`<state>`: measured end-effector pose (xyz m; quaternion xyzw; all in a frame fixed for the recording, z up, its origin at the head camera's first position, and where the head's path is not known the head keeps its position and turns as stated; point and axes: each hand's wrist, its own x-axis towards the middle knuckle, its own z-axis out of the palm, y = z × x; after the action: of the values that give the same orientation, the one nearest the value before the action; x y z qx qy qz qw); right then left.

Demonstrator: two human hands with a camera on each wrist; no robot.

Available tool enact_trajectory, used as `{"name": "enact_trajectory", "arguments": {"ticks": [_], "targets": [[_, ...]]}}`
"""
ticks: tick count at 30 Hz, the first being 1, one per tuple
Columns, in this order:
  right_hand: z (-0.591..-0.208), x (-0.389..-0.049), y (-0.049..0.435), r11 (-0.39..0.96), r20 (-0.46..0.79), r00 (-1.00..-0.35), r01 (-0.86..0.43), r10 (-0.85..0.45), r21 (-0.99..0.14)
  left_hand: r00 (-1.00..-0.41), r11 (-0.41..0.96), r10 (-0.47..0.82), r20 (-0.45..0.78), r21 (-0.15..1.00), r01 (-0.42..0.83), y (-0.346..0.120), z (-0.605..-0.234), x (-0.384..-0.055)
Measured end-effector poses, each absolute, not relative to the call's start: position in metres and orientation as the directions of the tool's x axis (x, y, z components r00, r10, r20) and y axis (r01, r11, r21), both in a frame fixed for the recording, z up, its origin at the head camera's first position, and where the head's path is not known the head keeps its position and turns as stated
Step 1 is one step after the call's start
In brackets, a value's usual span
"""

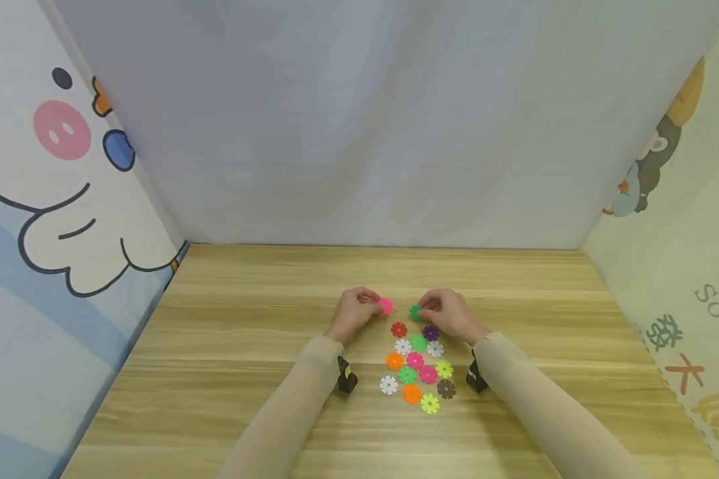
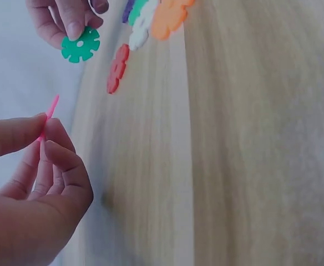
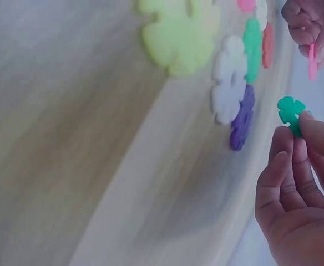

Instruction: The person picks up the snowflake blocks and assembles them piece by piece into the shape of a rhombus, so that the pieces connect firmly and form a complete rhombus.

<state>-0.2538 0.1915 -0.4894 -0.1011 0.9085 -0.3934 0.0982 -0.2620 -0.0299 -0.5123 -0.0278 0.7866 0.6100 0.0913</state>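
Observation:
Between thumb and fingertips, my left hand (image 1: 355, 311) pinches a pink notched disc (image 1: 386, 306), which stands edge-on in the left wrist view. My right hand (image 1: 448, 311) pinches a dark green notched disc (image 1: 415, 313) by its rim. The two held discs face each other a short way apart, above the table. Nearest to the hands lie a red disc (image 1: 399, 330) and a purple disc (image 1: 430, 332). Below them, several more flat notched discs in white, green, orange, pink, yellow and brown are spread between my forearms, such as the orange disc (image 1: 412, 394).
The discs lie on a wood-grain table (image 1: 245, 299). A pale curtain-like sheet (image 1: 359, 133) rises along its far edge. Printed panels with cartoon figures stand at the left (image 1: 66, 219) and right. A black wrist camera (image 1: 346, 376) sits on the left wrist, another on the right.

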Motion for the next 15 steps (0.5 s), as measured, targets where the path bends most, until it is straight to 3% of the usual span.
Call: {"name": "enact_trajectory", "arguments": {"ticks": [9,15], "targets": [[-0.489,-0.253,0.183,0.645,-0.088,-0.960,-0.109,-0.266,-0.756,-0.956,0.051,0.098,-0.276,0.961,-0.272,-0.030,-0.510,-0.258],[-0.488,-0.253,0.178,0.633,-0.062,-0.959,-0.133,-0.277,-0.763,-0.953,0.022,0.118,-0.278,0.960,-0.278,-0.032,-0.508,-0.255]]}}
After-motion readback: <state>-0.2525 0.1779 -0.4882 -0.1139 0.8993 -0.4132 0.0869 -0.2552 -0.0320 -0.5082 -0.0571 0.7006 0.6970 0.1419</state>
